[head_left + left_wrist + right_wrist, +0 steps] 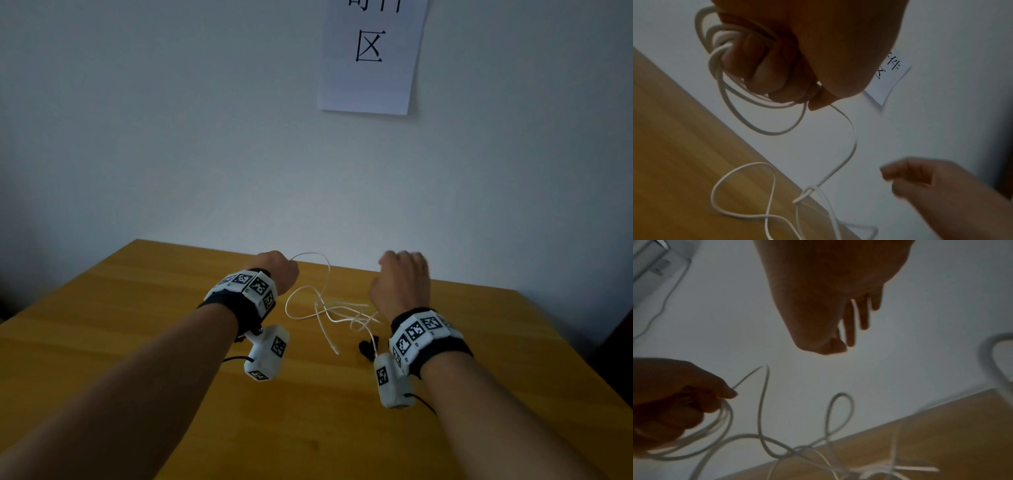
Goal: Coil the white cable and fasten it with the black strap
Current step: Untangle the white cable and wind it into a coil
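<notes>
My left hand [279,270] is raised over the far part of the wooden table [137,342]. In the left wrist view this hand [777,65] grips several loops of the white cable [714,61] in a fist. From the thumb one strand drops to a loose tangle of cable [358,320] on the table. My right hand [400,281] hovers to the right, blurred, holding nothing; its fingers [851,324] hang loosely. The black strap [368,346] lies on the table beside my right wrist, partly hidden by the wrist camera.
The table stands against a pale wall with a printed paper sheet [370,58] stuck on it. The table's left and right edges drop off to dark floor. A white wall unit [651,264] with a thin cord shows in the right wrist view.
</notes>
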The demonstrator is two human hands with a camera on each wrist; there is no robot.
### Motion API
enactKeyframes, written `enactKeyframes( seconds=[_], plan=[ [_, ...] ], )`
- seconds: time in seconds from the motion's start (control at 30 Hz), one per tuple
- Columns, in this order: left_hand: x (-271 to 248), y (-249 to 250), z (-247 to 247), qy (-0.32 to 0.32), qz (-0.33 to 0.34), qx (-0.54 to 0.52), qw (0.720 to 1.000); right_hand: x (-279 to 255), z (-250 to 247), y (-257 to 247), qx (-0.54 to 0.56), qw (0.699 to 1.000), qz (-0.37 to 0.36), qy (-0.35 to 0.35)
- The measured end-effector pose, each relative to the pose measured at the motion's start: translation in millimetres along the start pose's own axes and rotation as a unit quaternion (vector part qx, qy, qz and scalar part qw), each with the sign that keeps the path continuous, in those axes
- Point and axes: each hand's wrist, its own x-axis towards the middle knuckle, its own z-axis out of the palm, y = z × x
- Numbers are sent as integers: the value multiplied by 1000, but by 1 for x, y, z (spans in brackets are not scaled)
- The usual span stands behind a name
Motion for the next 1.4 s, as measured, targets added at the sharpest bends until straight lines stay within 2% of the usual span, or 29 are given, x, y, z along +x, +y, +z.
enactKeyframes(
  seconds=[0.07, 0.13, 0.2, 0.27, 0.33, 0.43, 0.5, 0.63, 0.73, 0.8, 0.83, 0.97, 1.03, 1.13, 1.17, 1.27, 1.4],
  plan=[
    [1, 6, 2, -3, 1, -15, 1000, 2, -8, -13, 203, 979, -22, -3],
    [-1, 13, 1, -16, 7, -58, 998, 1, -12, -29, 362, 930, -13, -57],
    [-4, 19, 2, -48, 0, -146, 988, 0, -7, -40, 412, 903, 10, -121],
    [-6, 22, 2, -105, -18, -250, 962, -1, 2, -43, 424, 895, 27, -136],
    [-9, 20, -2, -166, -31, -381, 909, -2, 10, -39, 448, 883, 50, -133],
    [-8, 15, -9, -255, -18, -564, 785, -7, 22, -30, 459, 870, 64, -168],
    [-6, 15, -13, -288, 9, -627, 724, -10, 30, -26, 450, 874, 36, -183],
    [-5, 21, -12, -284, 30, -707, 648, -14, 33, -30, 395, 896, -46, -197],
    [-7, 26, -5, -226, 23, -741, 631, -17, 30, -37, 352, 908, -91, -209],
    [-9, 29, 1, -201, 52, -731, 650, -17, 27, -42, 339, 906, -106, -232],
    [-11, 32, 3, -196, 66, -713, 670, -17, 26, -44, 334, 903, -109, -247],
    [-14, 41, 12, -148, 90, -592, 787, -20, 16, -47, 309, 904, -116, -273],
    [-14, 42, 15, -107, 98, -531, 835, -21, 13, -46, 316, 901, -119, -272],
    [-7, 38, 21, -36, 124, -370, 920, -22, 8, -45, 362, 887, -118, -263],
    [-6, 37, 23, -23, 121, -322, 939, -22, 8, -44, 362, 888, -111, -262],
    [-8, 34, 30, -11, 127, -171, 977, -20, 6, -40, 331, 899, -84, -273],
    [-15, 30, 30, 20, 149, -41, 988, -18, 8, -38, 296, 915, -78, -264]
  ],
)
